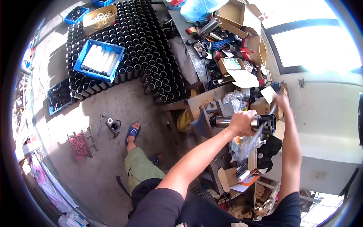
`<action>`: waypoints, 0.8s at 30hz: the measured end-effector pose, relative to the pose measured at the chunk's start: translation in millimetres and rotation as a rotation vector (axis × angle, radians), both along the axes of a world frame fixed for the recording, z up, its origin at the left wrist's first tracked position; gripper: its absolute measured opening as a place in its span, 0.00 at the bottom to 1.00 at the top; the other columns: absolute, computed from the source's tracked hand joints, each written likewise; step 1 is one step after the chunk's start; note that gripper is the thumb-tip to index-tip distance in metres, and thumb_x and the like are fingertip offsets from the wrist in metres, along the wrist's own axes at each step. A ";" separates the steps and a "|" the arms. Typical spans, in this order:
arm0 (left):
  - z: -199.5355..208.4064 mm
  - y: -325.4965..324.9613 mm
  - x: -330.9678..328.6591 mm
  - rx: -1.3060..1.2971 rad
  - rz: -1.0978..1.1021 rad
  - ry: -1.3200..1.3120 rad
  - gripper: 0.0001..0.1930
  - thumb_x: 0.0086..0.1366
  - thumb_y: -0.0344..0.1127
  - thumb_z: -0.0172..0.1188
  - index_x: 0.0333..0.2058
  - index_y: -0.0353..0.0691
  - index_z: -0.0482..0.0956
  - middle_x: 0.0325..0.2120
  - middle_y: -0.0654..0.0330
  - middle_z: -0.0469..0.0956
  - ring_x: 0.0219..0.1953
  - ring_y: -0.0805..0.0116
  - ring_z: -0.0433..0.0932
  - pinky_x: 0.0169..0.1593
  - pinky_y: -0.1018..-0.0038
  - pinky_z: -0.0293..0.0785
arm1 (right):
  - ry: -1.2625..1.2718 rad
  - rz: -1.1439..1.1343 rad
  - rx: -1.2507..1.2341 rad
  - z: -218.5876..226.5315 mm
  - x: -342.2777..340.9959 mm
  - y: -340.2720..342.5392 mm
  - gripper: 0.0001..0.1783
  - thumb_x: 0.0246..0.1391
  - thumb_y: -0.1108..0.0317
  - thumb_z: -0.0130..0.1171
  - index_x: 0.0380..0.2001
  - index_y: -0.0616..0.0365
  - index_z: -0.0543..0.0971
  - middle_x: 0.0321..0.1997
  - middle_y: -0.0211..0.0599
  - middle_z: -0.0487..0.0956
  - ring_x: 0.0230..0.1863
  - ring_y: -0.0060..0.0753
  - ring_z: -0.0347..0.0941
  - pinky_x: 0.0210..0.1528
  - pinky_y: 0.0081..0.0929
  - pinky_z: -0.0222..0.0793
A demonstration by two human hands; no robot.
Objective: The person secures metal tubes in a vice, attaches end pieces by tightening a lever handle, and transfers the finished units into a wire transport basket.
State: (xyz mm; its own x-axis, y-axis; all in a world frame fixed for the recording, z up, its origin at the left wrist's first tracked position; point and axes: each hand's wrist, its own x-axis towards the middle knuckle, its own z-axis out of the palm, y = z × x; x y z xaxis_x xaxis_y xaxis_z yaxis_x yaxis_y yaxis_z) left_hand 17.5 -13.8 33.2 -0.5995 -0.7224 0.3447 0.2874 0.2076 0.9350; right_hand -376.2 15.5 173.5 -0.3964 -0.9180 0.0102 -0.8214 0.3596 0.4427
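My left hand (242,123) is wrapped around a shiny metal cylinder (224,121) with black ends, lying roughly level above the cluttered bench. The cylinder's wider black end piece (267,124), with openings in its face, points to the right. Its narrower left end is close to a metal bracket (206,120) on the bench. My right hand (281,100) is raised just beyond the black end piece and smeared by motion. From it a thin, blurred bar-like tool (273,109) runs down toward that end piece; its exact kind cannot be made out.
Rows of upright black tubes (132,41) cover the floor at the far left. A blue crate (119,53) of white cylinders rests on them. Hand tools (112,130) and a small stool (80,145) are on the floor. Clear plastic bags (242,149) and cardboard boxes (231,13) crowd the bench.
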 end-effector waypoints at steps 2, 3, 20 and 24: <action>-17.5 -32.3 14.4 -0.048 0.095 -0.110 0.28 0.36 0.49 0.72 0.37 0.44 0.76 0.31 0.53 0.82 0.35 0.47 0.82 0.43 0.58 0.78 | -0.275 -0.203 -0.162 -65.5 53.2 87.3 0.15 0.63 0.66 0.49 0.45 0.64 0.77 0.42 0.51 0.81 0.42 0.50 0.78 0.45 0.43 0.74; -25.6 -45.0 18.6 -0.076 0.169 -0.119 0.28 0.35 0.48 0.73 0.37 0.44 0.76 0.31 0.53 0.82 0.35 0.49 0.82 0.43 0.58 0.78 | -0.449 -0.296 -0.259 -89.0 111.4 129.6 0.16 0.66 0.65 0.48 0.49 0.66 0.75 0.41 0.50 0.80 0.42 0.45 0.78 0.46 0.41 0.74; -10.6 -17.8 46.7 -0.085 0.012 -0.122 0.30 0.34 0.46 0.76 0.37 0.43 0.75 0.35 0.53 0.81 0.42 0.49 0.81 0.48 0.56 0.74 | -0.307 0.632 -0.113 -5.1 211.9 -194.8 0.19 0.52 0.69 0.55 0.48 0.60 0.79 0.45 0.44 0.80 0.46 0.49 0.77 0.49 0.40 0.73; -15.2 -33.2 41.2 0.023 -0.031 -0.084 0.32 0.35 0.47 0.75 0.42 0.44 0.75 0.35 0.51 0.82 0.41 0.46 0.81 0.48 0.54 0.76 | -0.335 -0.021 -0.202 -52.9 20.0 119.6 0.23 0.67 0.61 0.45 0.58 0.64 0.73 0.48 0.57 0.81 0.47 0.57 0.79 0.53 0.49 0.70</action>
